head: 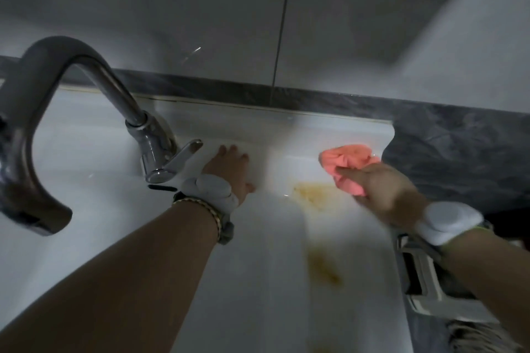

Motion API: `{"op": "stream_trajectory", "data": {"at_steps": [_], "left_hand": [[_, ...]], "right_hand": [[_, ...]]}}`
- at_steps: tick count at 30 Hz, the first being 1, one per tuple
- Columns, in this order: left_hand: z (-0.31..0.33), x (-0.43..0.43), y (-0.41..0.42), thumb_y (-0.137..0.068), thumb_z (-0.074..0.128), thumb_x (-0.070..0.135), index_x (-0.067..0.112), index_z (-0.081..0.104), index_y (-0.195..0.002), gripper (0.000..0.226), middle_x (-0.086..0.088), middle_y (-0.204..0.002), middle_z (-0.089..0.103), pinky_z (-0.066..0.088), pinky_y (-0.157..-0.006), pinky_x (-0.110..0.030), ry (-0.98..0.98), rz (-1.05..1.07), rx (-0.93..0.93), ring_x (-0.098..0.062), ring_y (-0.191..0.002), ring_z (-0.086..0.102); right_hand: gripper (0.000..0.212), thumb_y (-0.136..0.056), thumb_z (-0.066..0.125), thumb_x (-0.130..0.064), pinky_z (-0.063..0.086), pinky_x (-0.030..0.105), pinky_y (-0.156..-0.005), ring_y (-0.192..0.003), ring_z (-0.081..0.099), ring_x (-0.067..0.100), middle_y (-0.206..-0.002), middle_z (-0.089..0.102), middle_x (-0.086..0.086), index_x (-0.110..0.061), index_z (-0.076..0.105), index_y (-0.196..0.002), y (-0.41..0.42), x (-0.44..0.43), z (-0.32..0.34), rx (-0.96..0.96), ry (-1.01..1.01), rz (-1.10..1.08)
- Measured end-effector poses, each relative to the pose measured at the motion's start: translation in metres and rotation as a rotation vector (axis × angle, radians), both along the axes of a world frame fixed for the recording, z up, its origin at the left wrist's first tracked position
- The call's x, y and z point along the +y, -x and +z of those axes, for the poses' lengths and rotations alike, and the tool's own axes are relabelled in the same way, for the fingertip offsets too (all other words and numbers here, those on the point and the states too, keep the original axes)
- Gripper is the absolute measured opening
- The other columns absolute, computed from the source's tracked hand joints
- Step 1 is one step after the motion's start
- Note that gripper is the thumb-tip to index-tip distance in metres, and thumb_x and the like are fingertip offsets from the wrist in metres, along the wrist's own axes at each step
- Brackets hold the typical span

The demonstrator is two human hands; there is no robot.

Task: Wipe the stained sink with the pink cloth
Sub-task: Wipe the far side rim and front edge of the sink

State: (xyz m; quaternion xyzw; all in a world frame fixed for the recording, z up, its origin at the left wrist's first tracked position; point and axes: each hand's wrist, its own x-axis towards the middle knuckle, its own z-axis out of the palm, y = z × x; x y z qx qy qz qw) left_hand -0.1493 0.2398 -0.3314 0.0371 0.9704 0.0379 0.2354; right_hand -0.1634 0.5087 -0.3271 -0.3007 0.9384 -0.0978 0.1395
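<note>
The white sink (94, 135) fills the lower view. A yellow-brown stain (314, 195) lies on its back ledge, and a second smear (325, 266) runs lower down. My right hand (384, 189) grips the bunched pink cloth (348, 163) and presses it onto the ledge just right of the upper stain; the hand is blurred. My left hand (229, 172) rests flat on the ledge with fingers spread, holding nothing, right beside the tap's lever.
A chrome curved faucet (71, 74) with a side lever (177, 160) rises at left. Dark marbled countertop (459, 157) lies to the right of the sink. Grey wall tiles (200, 8) stand behind. A white plastic object (424, 281) sits under my right forearm.
</note>
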Motion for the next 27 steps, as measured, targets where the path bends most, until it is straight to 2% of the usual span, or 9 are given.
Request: {"op": "stream_trajectory", "data": {"at_steps": [2, 4, 7, 9, 13, 14, 19, 22, 27], "left_hand": [[-0.004, -0.002, -0.005, -0.088, 0.053, 0.038, 0.008, 0.035, -0.132, 0.056, -0.014, -0.143, 0.029, 0.03, -0.108, -0.042, -0.017, 0.006, 0.053, -0.034, -0.133, 0.026], [-0.007, -0.002, -0.008, -0.088, 0.052, 0.039, 0.009, 0.033, -0.133, 0.058, -0.014, -0.144, 0.028, 0.029, -0.109, -0.041, -0.001, 0.0, 0.095, -0.034, -0.135, 0.024], [-0.011, -0.001, -0.01, -0.089, 0.049, 0.041, 0.01, 0.03, -0.136, 0.06, -0.014, -0.146, 0.025, 0.028, -0.11, -0.042, 0.015, 0.003, 0.132, -0.034, -0.136, 0.022], [-0.013, -0.002, -0.01, -0.088, 0.049, 0.042, 0.01, 0.032, -0.134, 0.058, -0.014, -0.144, 0.028, 0.031, -0.108, -0.042, 0.026, 0.002, 0.166, -0.034, -0.134, 0.026], [-0.016, -0.002, -0.011, -0.089, 0.047, 0.043, 0.01, 0.028, -0.139, 0.063, -0.014, -0.149, 0.024, 0.027, -0.112, -0.042, 0.034, 0.005, 0.142, -0.034, -0.138, 0.022], [-0.015, -0.003, -0.011, -0.089, 0.047, 0.043, 0.01, 0.028, -0.139, 0.062, -0.014, -0.148, 0.024, 0.027, -0.111, -0.042, 0.024, 0.011, 0.137, -0.034, -0.138, 0.022], [-0.014, -0.003, -0.013, -0.088, 0.049, 0.043, 0.01, 0.032, -0.135, 0.06, -0.013, -0.145, 0.028, 0.033, -0.107, -0.042, 0.017, -0.002, 0.149, -0.034, -0.134, 0.026], [-0.015, -0.003, -0.011, -0.087, 0.05, 0.043, 0.01, 0.032, -0.134, 0.06, -0.013, -0.145, 0.028, 0.034, -0.106, -0.043, 0.019, 0.003, 0.144, -0.035, -0.135, 0.026], [-0.018, -0.004, -0.009, -0.087, 0.05, 0.042, 0.009, 0.034, -0.132, 0.058, -0.016, -0.143, 0.03, 0.033, -0.107, -0.043, 0.023, -0.017, 0.168, -0.035, -0.133, 0.028]], "right_hand": [[0.027, -0.089, 0.052, -0.016, 0.038, 0.029, -0.096, -0.117, 0.052, 0.026, -0.125, 0.06, 0.002, -0.018, 0.061, -0.115, 0.003, 0.001, -0.003, 0.063, -0.091, -0.107], [0.021, -0.085, 0.054, -0.01, 0.036, 0.026, -0.096, -0.121, 0.051, 0.024, -0.123, 0.062, 0.002, -0.015, 0.066, -0.102, 0.002, -0.019, -0.005, 0.083, 0.043, -0.103], [0.028, -0.083, 0.053, 0.003, 0.035, 0.026, -0.102, -0.122, 0.05, 0.022, -0.123, 0.062, 0.009, -0.006, 0.066, -0.106, 0.003, -0.067, -0.012, 0.051, 0.251, -0.009], [0.025, -0.08, 0.053, 0.005, 0.037, 0.028, -0.101, -0.119, 0.053, 0.023, -0.117, 0.066, 0.01, -0.005, 0.07, -0.095, 0.006, -0.091, -0.014, 0.061, 0.293, 0.021], [0.013, -0.075, 0.058, -0.001, 0.043, 0.031, -0.086, -0.099, 0.063, 0.028, -0.1, 0.07, 0.012, -0.006, 0.068, -0.082, -0.001, -0.055, -0.009, 0.129, 0.166, 0.019], [0.013, -0.075, 0.061, -0.004, 0.045, 0.035, -0.085, -0.096, 0.064, 0.03, -0.1, 0.07, 0.013, -0.007, 0.068, -0.086, -0.005, -0.035, -0.005, 0.148, 0.094, -0.035], [0.058, -0.059, 0.081, -0.033, 0.051, 0.046, -0.078, -0.091, 0.065, 0.039, -0.1, 0.068, 0.022, -0.001, 0.066, -0.105, -0.043, 0.0, -0.014, 0.251, -0.187, -0.203], [0.061, -0.074, 0.067, -0.046, 0.048, 0.046, -0.087, -0.103, 0.06, 0.038, -0.113, 0.063, 0.022, -0.002, 0.06, -0.117, -0.046, -0.015, -0.026, 0.299, -0.214, -0.246], [0.049, -0.086, 0.053, -0.039, 0.038, 0.041, -0.093, -0.113, 0.049, 0.034, -0.121, 0.055, 0.017, -0.007, 0.053, -0.123, -0.018, -0.023, -0.027, 0.282, -0.144, -0.356]]}}
